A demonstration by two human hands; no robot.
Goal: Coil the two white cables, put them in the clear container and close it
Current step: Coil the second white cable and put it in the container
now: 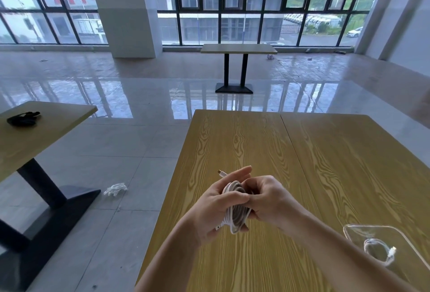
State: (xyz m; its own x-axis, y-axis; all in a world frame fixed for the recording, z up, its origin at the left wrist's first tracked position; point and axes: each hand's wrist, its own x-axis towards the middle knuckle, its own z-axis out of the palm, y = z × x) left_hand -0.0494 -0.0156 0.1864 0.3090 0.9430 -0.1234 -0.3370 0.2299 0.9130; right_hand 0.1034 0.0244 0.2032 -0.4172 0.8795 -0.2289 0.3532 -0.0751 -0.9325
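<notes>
A white cable [235, 212] is wound into a tight coil and held above the wooden table [325, 163]. My left hand [215, 208] grips the coil from the left, thumb across it. My right hand [272, 201] pinches it from the right. One plug end sticks up above my left fingers, another hangs at the coil's lower left. The clear container [395, 237] stands at the table's near right, with the second white cable [379, 251] coiled inside. I cannot tell where its lid is.
The table's left edge runs close beside my left forearm. A second table [35, 140] at the left carries a dark object [23, 118]. A crumpled clear wrapper [115, 189] lies on the tiled floor. A third table [238, 48] stands near the windows.
</notes>
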